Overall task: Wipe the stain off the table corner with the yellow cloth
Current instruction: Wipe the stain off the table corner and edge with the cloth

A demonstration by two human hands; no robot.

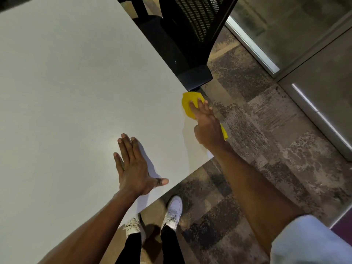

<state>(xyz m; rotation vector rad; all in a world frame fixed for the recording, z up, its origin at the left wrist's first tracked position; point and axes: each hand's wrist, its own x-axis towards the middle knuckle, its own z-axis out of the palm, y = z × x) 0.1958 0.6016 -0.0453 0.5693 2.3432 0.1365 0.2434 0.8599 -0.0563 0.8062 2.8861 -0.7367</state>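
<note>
A yellow cloth (187, 103) lies on the right edge of the white table (76, 82), a little way up from its near right corner. My right hand (206, 122) presses flat on the cloth with fingers stretched out; a strip of cloth pokes out past the table edge beside my wrist. My left hand (133, 166) rests flat on the tabletop near the front edge, fingers spread, holding nothing. No stain is visible; the spot under the cloth is hidden.
A black mesh office chair (190, 40) stands against the table's right edge just beyond the cloth. Patterned carpet (266, 130) lies to the right, with glass partitions (304, 44) at the far right. My white shoes (172, 212) stand below the table's front edge.
</note>
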